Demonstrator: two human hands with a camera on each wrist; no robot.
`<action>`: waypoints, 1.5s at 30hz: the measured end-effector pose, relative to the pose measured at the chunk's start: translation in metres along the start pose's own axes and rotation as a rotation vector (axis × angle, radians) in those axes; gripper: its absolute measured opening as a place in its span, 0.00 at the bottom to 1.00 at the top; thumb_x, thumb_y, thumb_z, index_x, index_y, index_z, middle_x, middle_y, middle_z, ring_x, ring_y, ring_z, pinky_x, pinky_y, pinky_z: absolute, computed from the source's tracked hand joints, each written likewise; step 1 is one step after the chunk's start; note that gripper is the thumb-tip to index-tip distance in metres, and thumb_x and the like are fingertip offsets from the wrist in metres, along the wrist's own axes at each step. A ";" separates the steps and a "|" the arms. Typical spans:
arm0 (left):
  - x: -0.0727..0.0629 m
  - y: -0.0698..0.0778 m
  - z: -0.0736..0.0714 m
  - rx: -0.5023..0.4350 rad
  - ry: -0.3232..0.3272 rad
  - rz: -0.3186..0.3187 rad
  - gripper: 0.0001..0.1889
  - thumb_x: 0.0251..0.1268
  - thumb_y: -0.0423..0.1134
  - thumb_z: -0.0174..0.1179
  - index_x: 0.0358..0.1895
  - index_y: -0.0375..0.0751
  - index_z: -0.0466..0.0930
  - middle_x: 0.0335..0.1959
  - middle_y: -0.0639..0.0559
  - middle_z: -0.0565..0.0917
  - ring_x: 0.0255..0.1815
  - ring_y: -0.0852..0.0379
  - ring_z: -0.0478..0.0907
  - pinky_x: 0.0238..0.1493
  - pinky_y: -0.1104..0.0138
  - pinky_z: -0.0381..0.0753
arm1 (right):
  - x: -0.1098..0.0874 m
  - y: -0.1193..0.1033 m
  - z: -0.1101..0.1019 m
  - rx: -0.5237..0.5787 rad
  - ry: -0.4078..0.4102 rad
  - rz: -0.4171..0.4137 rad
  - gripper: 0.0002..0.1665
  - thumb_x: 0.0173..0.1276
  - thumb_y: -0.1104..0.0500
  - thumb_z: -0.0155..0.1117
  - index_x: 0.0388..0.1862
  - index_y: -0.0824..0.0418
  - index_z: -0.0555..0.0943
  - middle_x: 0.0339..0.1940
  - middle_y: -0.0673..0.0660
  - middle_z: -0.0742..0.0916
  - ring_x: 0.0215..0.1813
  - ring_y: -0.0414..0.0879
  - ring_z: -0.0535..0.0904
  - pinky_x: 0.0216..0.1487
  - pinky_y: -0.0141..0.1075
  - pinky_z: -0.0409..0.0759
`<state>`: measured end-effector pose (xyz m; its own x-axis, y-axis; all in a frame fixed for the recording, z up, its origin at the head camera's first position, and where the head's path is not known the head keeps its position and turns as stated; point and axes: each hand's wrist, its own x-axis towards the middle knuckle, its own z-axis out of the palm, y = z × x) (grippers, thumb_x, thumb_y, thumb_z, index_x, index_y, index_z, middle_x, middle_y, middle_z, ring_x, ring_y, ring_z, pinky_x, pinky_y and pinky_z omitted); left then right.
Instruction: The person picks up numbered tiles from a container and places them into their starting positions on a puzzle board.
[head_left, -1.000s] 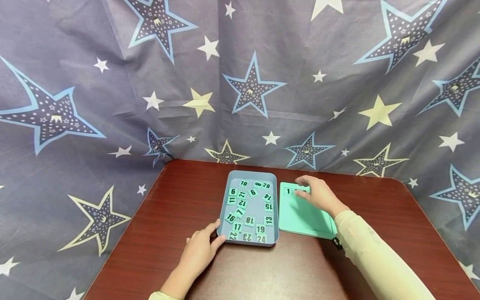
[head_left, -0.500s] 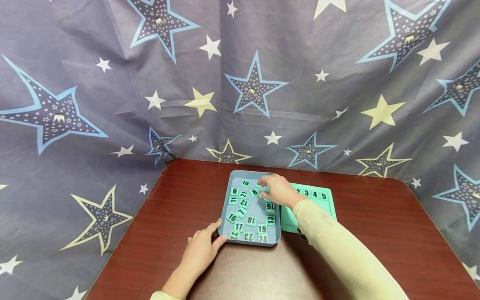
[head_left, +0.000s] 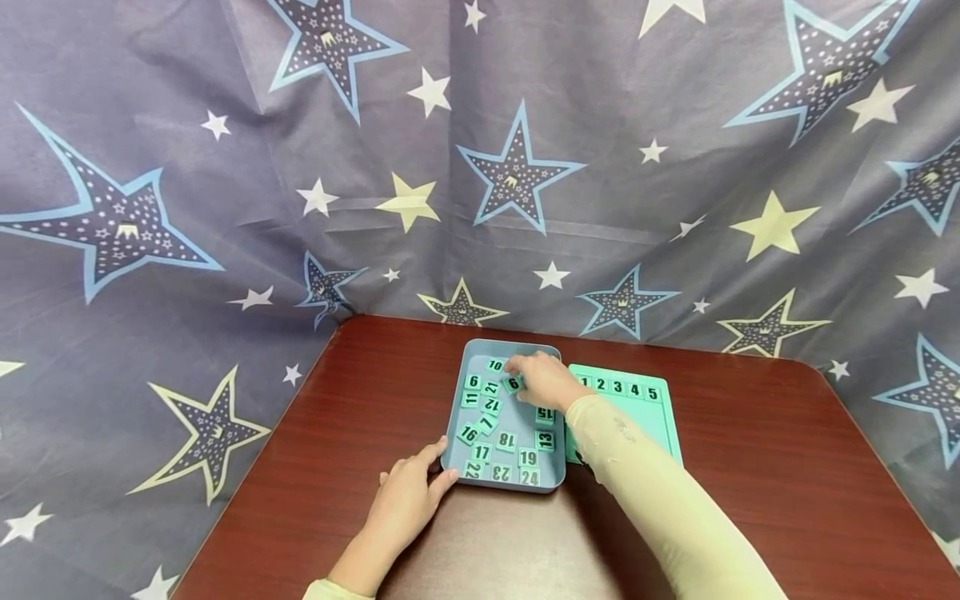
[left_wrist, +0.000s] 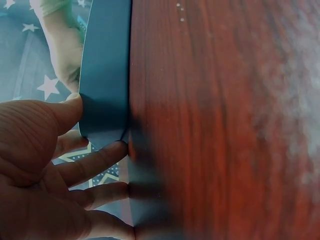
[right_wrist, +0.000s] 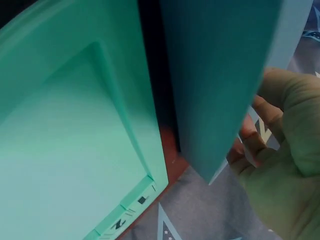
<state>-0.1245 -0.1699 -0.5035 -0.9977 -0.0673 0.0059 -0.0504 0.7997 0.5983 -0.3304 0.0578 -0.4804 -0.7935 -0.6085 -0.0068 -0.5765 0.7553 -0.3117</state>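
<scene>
One left hand [head_left: 408, 494], fingers spread, touches the near left corner of one blue tray [head_left: 525, 422]; sixteen number tiles [head_left: 481, 452] show inside. Whether the right hand [head_left: 543, 380] at its far end pinches one, I cannot tell. Beside it, one green board [head_left: 654, 422] bears five, 1–5.

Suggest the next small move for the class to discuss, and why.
Probably the right hand should pinch the 6 tile beside its fingers in the tray: the top row of the board shows 1 to 5. Another tile also looks like 6, so check for an inverted 9.
</scene>
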 end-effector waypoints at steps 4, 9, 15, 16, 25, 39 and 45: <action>0.000 0.000 0.002 -0.002 -0.001 0.006 0.28 0.75 0.51 0.67 0.75 0.51 0.79 0.67 0.41 0.86 0.69 0.31 0.80 0.68 0.20 0.64 | 0.002 0.003 0.006 -0.031 -0.021 0.019 0.30 0.70 0.62 0.77 0.70 0.54 0.82 0.64 0.54 0.90 0.69 0.61 0.81 0.70 0.55 0.80; -0.001 0.001 0.002 -0.023 0.011 0.018 0.28 0.74 0.51 0.68 0.74 0.50 0.79 0.67 0.40 0.86 0.69 0.30 0.79 0.68 0.20 0.64 | 0.003 0.005 0.009 -0.047 0.005 0.035 0.29 0.69 0.61 0.78 0.69 0.56 0.83 0.60 0.56 0.91 0.64 0.60 0.84 0.68 0.55 0.81; -0.002 0.000 0.001 -0.030 0.031 0.021 0.28 0.74 0.51 0.68 0.74 0.50 0.80 0.66 0.39 0.87 0.68 0.30 0.79 0.66 0.19 0.64 | 0.000 0.007 0.010 -0.015 0.019 0.059 0.28 0.70 0.58 0.78 0.68 0.56 0.83 0.57 0.57 0.92 0.61 0.58 0.84 0.70 0.57 0.78; -0.002 0.001 0.001 -0.029 0.031 0.021 0.28 0.74 0.51 0.68 0.74 0.50 0.80 0.66 0.39 0.87 0.68 0.30 0.80 0.66 0.19 0.64 | -0.002 0.007 0.009 0.003 0.023 0.059 0.29 0.70 0.58 0.78 0.69 0.57 0.82 0.57 0.57 0.92 0.62 0.59 0.84 0.71 0.57 0.77; -0.001 0.003 0.000 -0.015 -0.002 -0.001 0.28 0.75 0.50 0.68 0.75 0.50 0.79 0.67 0.40 0.86 0.70 0.31 0.79 0.68 0.19 0.62 | -0.041 0.021 -0.021 0.109 0.231 -0.047 0.34 0.69 0.62 0.78 0.72 0.60 0.77 0.55 0.56 0.92 0.65 0.61 0.82 0.72 0.58 0.76; -0.002 -0.003 -0.001 -0.004 0.033 0.017 0.29 0.76 0.55 0.66 0.75 0.51 0.79 0.68 0.39 0.85 0.70 0.30 0.79 0.65 0.19 0.64 | -0.120 0.102 -0.033 0.244 0.351 0.088 0.34 0.66 0.69 0.77 0.69 0.69 0.76 0.51 0.67 0.91 0.50 0.62 0.90 0.54 0.58 0.87; 0.000 0.001 0.001 -0.004 -0.018 -0.007 0.28 0.77 0.52 0.65 0.76 0.52 0.77 0.70 0.40 0.84 0.72 0.31 0.77 0.69 0.20 0.62 | -0.117 0.105 -0.018 0.203 0.289 0.084 0.33 0.66 0.68 0.78 0.68 0.70 0.77 0.49 0.66 0.92 0.48 0.60 0.91 0.53 0.56 0.87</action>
<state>-0.1246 -0.1684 -0.5035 -0.9980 -0.0618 -0.0128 -0.0571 0.7967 0.6017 -0.3012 0.2127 -0.4947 -0.8756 -0.4305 0.2192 -0.4794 0.7187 -0.5036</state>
